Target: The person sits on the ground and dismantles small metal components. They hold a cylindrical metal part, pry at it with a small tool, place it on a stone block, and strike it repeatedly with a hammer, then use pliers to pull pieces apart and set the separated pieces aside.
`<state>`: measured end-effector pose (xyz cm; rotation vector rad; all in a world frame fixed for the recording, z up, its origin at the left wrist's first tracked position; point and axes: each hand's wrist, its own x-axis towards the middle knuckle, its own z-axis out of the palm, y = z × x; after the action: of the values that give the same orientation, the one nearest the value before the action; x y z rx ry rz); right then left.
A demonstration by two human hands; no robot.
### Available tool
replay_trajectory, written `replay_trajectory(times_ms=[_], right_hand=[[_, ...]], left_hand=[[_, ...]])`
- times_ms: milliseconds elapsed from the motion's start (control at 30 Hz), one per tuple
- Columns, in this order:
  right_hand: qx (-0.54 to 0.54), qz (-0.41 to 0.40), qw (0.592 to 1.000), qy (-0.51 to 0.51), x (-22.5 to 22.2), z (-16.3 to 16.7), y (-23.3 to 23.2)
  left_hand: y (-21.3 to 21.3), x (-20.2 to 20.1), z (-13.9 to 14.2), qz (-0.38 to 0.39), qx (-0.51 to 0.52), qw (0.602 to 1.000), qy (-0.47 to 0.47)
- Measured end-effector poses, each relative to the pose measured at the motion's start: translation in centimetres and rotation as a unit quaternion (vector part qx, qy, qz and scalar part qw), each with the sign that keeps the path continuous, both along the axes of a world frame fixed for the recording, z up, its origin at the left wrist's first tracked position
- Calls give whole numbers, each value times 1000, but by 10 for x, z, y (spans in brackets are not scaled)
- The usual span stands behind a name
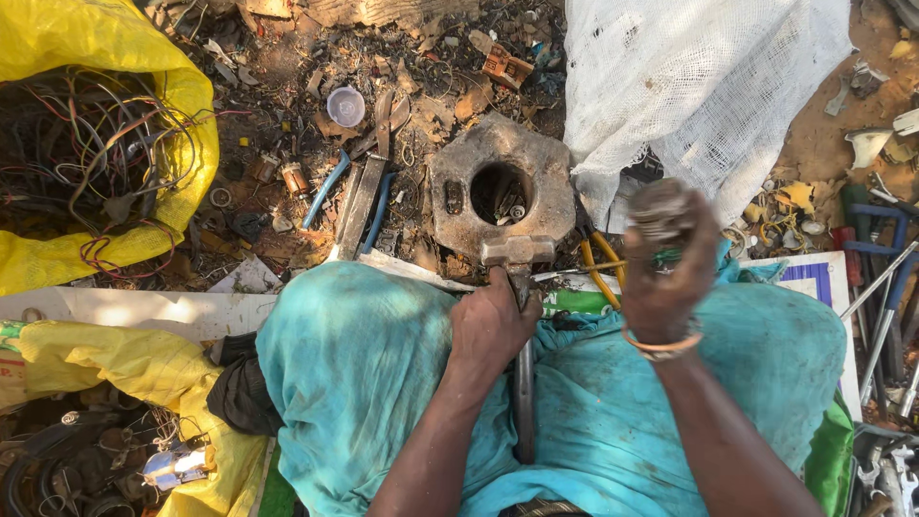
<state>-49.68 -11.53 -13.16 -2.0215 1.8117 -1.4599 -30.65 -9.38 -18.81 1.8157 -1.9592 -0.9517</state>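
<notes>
Left hand (490, 325): I grip the hammer (518, 287) high on its handle, fingers wrapped tight, just below the head.
Hammer: its metal head lies near the lower edge of the block (500, 187); the handle runs back between my knees over the teal cloth (364, 364).
Right hand (662, 278): raised, fingers closed round a small grey part (661, 211); an orange bangle sits on the wrist.
Block: a worn metal slab with a round hole in the middle, flat on the littered ground ahead of me.
Left side: a yellow sack (96, 144) full of tangled wires.
Right side: a white mesh sack (699, 86) just beyond the block.
Near block: blue-handled shears (359, 196) on the dirt.
</notes>
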Motion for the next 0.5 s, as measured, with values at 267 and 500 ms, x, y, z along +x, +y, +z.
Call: replay_trajectory(times_ms=[267, 500], right_hand=[[-1, -82, 990, 116, -11, 19, 13], [143, -47, 964, 221, 9, 11, -5]], left_hand=[[-2, 11, 10, -2, -78, 997, 8], [-34, 52, 22, 139, -83, 986, 44]])
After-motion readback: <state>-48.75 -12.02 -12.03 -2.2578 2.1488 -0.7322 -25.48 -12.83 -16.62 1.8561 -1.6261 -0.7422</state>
